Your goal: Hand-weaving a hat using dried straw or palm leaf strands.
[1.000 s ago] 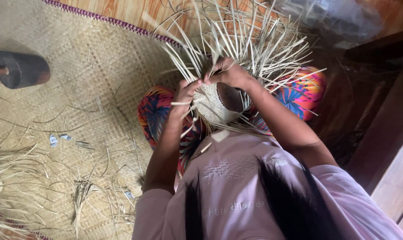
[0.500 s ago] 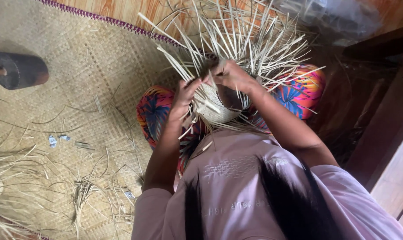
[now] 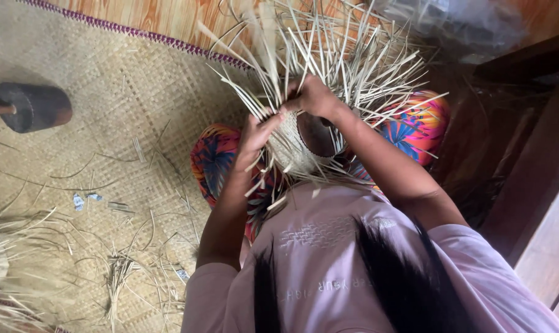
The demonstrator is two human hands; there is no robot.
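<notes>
Both hands work at a half-woven straw basket [image 3: 291, 145] that sits in my lap between my knees, its loose strands fanning out toward the far side. My left hand [image 3: 258, 132] pinches a few strands at the basket's left rim, fingers narrow. My right hand [image 3: 313, 97] closes over strands at the far rim. Beneath me lies a woven mat [image 3: 94, 154]; a dark cylindrical block [image 3: 36, 106] rests on it far left, and straw scraps [image 3: 122, 271] lie near left.

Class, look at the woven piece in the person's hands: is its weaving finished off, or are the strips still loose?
Still loose. The woven piece has many unwoven strips fanning outward.
</notes>
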